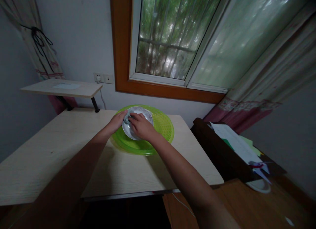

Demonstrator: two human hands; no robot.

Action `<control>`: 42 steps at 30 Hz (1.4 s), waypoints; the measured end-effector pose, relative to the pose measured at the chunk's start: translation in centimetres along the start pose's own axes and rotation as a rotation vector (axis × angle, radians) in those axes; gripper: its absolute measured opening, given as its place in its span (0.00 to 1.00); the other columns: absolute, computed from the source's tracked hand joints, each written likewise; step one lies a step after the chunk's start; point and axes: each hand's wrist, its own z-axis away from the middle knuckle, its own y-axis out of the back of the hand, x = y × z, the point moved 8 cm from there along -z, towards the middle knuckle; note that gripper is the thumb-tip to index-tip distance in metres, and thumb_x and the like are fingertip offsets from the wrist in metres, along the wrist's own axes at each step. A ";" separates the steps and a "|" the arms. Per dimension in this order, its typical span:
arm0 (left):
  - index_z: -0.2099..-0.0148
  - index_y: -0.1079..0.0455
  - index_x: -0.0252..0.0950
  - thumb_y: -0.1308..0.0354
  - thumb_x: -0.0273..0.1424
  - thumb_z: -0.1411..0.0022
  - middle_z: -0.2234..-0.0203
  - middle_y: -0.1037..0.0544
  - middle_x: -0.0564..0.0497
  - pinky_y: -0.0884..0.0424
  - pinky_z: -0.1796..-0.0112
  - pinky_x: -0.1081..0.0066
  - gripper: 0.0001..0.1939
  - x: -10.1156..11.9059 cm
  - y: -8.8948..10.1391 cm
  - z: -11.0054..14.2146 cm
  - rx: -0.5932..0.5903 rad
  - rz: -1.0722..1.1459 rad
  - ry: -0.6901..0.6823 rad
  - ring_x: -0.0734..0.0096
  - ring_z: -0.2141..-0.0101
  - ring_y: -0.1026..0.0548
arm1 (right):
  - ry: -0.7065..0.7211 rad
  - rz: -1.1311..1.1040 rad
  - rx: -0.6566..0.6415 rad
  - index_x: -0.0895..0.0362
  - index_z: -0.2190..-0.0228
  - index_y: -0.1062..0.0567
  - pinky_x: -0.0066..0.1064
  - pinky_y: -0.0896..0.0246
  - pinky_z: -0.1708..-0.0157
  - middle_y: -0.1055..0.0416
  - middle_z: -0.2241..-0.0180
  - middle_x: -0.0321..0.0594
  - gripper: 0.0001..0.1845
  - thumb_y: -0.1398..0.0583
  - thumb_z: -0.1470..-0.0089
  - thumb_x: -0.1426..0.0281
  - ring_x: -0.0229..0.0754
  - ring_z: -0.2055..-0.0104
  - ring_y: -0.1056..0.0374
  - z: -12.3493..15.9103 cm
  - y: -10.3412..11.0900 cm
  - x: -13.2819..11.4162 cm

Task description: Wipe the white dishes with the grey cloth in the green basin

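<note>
The left hand [117,121] lies against the rim of the pale bowl [128,132] at about nine to ten o'clock; I cannot tell whether it grips. Just inside that rim, a bunched grey cloth [126,118] sits near the left hand's three o'clock and the right hand's ten o'clock. The right hand [142,125] reaches over the bowl, its curled fingers holding the cloth. Around the bowl spreads a green basket [165,123] on the tabletop [123,176].
</note>
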 end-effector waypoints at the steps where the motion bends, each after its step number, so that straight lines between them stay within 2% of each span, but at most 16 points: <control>1: 0.52 0.24 0.32 0.55 0.52 0.35 0.50 0.20 0.39 0.35 0.40 0.58 0.31 0.0 0.0 0.1 -0.005 0.004 -0.001 0.56 0.48 0.24 | -0.031 0.032 0.007 0.60 0.41 0.29 0.48 0.42 0.39 0.37 0.37 0.51 0.22 0.47 0.34 0.70 0.53 0.41 0.41 -0.1 0.1 0.5; 7: 0.54 0.23 0.32 0.56 0.52 0.34 0.54 0.18 0.41 0.30 0.46 0.60 0.31 0.5 0.0 0.7 -0.029 -0.018 0.030 0.54 0.52 0.22 | -0.262 0.204 0.036 0.62 0.41 0.30 0.48 0.42 0.40 0.41 0.35 0.51 0.23 0.50 0.32 0.69 0.55 0.43 0.41 1.1 1.2 3.3; 11: 0.55 0.22 0.33 0.56 0.52 0.34 0.54 0.18 0.41 0.31 0.45 0.60 0.31 0.8 0.6 1.0 0.020 -0.060 0.048 0.53 0.51 0.22 | -0.388 0.255 -0.016 0.62 0.46 0.25 0.46 0.41 0.41 0.36 0.39 0.52 0.20 0.49 0.32 0.68 0.55 0.45 0.39 2.6 2.0 4.4; 15: 0.53 0.23 0.31 0.56 0.54 0.35 0.54 0.18 0.39 0.30 0.46 0.58 0.33 0.4 0.6 0.9 0.019 -0.018 0.047 0.53 0.52 0.22 | -0.448 0.263 -0.110 0.62 0.54 0.20 0.43 0.40 0.42 0.30 0.46 0.54 0.20 0.48 0.32 0.65 0.53 0.46 0.35 4.1 2.3 4.8; 19: 0.52 0.23 0.31 0.54 0.56 0.36 0.53 0.18 0.39 0.30 0.45 0.58 0.34 0.0 0.7 0.9 0.048 0.033 0.044 0.52 0.50 0.23 | -0.438 0.170 -0.194 0.61 0.58 0.17 0.36 0.38 0.46 0.24 0.53 0.51 0.19 0.46 0.33 0.66 0.48 0.52 0.29 5.3 2.1 4.6; 23: 0.49 0.24 0.30 0.53 0.57 0.37 0.52 0.19 0.39 0.30 0.46 0.59 0.36 0.2 1.1 1.1 0.099 0.060 0.051 0.52 0.50 0.23 | -0.357 -0.058 -0.199 0.58 0.60 0.16 0.32 0.35 0.50 0.21 0.58 0.47 0.14 0.42 0.35 0.67 0.44 0.55 0.26 6.2 1.9 3.5; 27: 0.51 0.24 0.29 0.54 0.57 0.36 0.54 0.18 0.38 0.30 0.46 0.59 0.36 0.8 1.1 1.4 0.084 0.044 0.044 0.52 0.52 0.23 | -0.269 -0.332 -0.132 0.55 0.58 0.17 0.35 0.34 0.47 0.21 0.55 0.44 0.10 0.37 0.39 0.67 0.44 0.52 0.26 7.0 1.5 2.3; 31: 0.51 0.24 0.29 0.55 0.58 0.36 0.56 0.18 0.38 0.28 0.48 0.59 0.37 0.9 1.2 1.6 0.093 0.040 0.052 0.52 0.53 0.22 | -0.259 -0.467 -0.092 0.52 0.54 0.18 0.40 0.33 0.46 0.24 0.50 0.45 0.14 0.34 0.42 0.66 0.45 0.50 0.27 7.7 0.6 2.2; 36: 0.48 0.24 0.29 0.55 0.56 0.34 0.52 0.19 0.38 0.30 0.45 0.59 0.36 0.9 1.2 1.6 0.088 0.026 0.027 0.52 0.50 0.23 | -0.230 -0.424 -0.075 0.52 0.55 0.18 0.40 0.33 0.46 0.24 0.50 0.45 0.15 0.35 0.43 0.75 0.44 0.50 0.26 8.1 0.5 2.9; 42: 0.46 0.25 0.31 0.56 0.54 0.33 0.49 0.20 0.40 0.32 0.43 0.59 0.35 1.0 1.1 1.4 0.075 0.000 0.000 0.53 0.49 0.24 | -0.277 -0.155 -0.027 0.57 0.53 0.18 0.42 0.35 0.42 0.24 0.48 0.49 0.18 0.39 0.43 0.80 0.48 0.47 0.28 8.2 1.2 5.9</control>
